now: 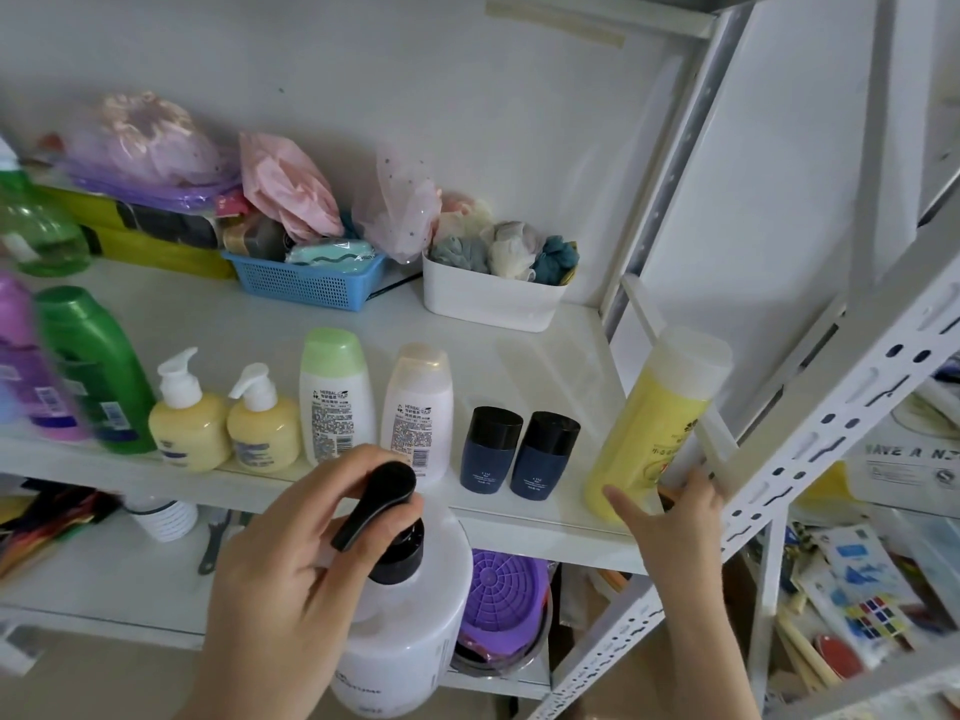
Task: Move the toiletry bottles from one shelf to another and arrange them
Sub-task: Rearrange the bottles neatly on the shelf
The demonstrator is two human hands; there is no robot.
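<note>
Holding a large white pump bottle (410, 610) by its neck, the left hand (280, 563) has its grip closed around the black pump collar, fingers wrapped under the black dispenser head, with the bottle hanging in front of and below the white shelf (550, 356). Up and to the right of that grip, the right hand (670, 527) rests against the lower part of a tall yellow bottle (654, 423) with a pale cap; its fingers are spread and partly open, touching the bottle's base rather than fully clasping it, and the bottle leans to the right at the shelf's front right corner. Just left of the right hand's grip stand two small dark blue bottles (517, 454) with black caps, side by side. Directly above the left hand's grip are two white bottles (374, 402), one green-capped, one peach-capped. Further left sit two yellow pump bottles (228, 423), then a green bottle (96, 371) and a blurred purple bottle (26, 366). Behind them, far from both hands, are a blue basket (306, 283) and a white tub (493, 298) of bath puffs.
</note>
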